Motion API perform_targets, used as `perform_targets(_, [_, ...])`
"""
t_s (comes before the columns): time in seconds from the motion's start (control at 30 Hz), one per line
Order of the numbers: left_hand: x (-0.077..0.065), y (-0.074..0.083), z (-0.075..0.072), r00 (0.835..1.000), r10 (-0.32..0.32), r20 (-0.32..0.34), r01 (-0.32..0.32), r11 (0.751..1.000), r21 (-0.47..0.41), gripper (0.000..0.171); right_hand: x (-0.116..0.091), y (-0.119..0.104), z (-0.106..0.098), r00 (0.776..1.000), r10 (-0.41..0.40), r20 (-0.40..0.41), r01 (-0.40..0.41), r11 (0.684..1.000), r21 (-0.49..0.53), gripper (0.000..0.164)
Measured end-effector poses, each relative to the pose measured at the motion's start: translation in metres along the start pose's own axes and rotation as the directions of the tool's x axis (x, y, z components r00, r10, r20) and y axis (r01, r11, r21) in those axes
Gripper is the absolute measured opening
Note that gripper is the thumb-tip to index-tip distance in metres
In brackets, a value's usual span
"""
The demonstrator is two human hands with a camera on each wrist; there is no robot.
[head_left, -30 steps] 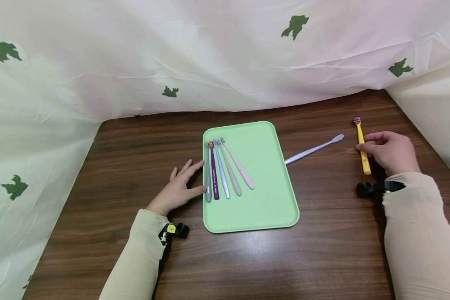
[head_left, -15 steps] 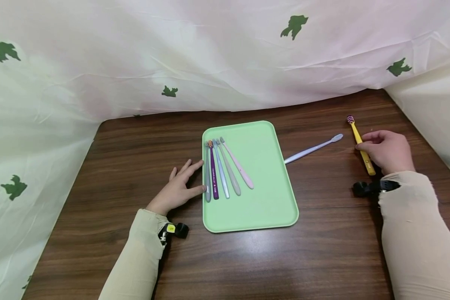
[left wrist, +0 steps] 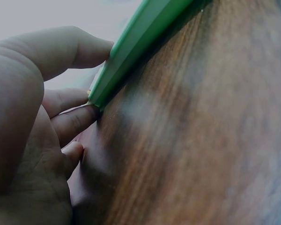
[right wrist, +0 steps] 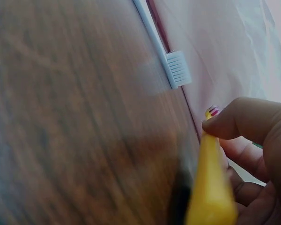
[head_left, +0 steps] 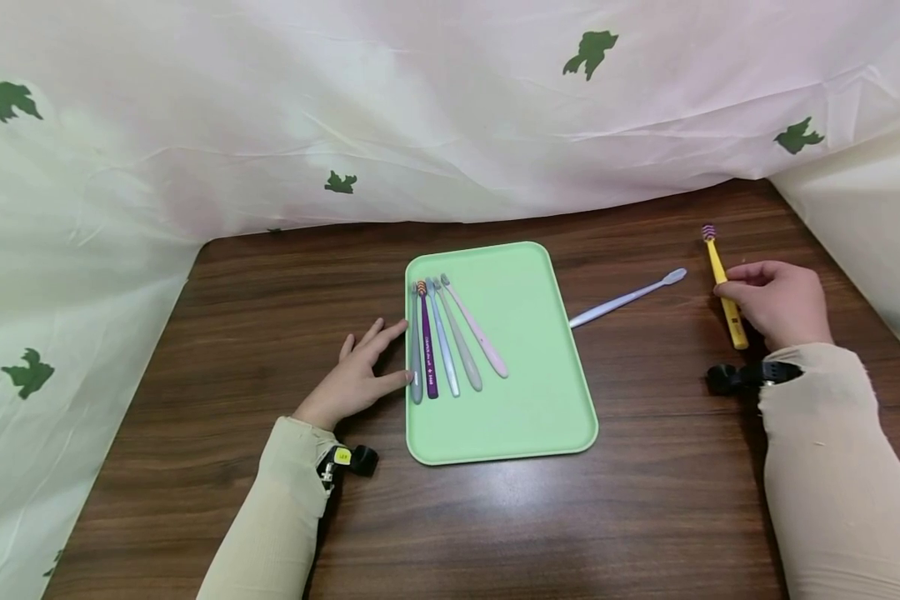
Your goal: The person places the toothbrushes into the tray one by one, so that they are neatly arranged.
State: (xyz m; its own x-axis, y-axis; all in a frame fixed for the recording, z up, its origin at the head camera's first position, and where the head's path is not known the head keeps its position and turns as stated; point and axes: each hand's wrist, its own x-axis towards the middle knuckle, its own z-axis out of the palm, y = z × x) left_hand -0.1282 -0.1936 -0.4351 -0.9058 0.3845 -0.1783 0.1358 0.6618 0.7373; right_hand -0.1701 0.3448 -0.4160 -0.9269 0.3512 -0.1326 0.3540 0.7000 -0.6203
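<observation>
Against a smooth tray [head_left: 540, 400], the left hand [head_left: 356, 381] splays; the right hand [head_left: 786, 304] pinches a yellow toothbrush [head_left: 732, 319].

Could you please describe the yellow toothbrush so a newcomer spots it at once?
On the table, look right of the green tray, past the pale blue toothbrush, to the person's right hand. That hand holds the yellow toothbrush, whose vivid handle and purple-striped bristles set it apart from the pale blue one.
</observation>
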Motion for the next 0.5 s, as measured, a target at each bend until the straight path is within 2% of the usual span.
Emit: perform_targets(0.5, [0.0000, 0.0005, 0.0000, 1.000, -0.001, 0.001, 0.001, 1.000, 0.004, 0.075, -0.0006, -0.0040, 0.0020, 0.999, -0.047, -0.017, 0.046, 0.999, -0.025, 0.050])
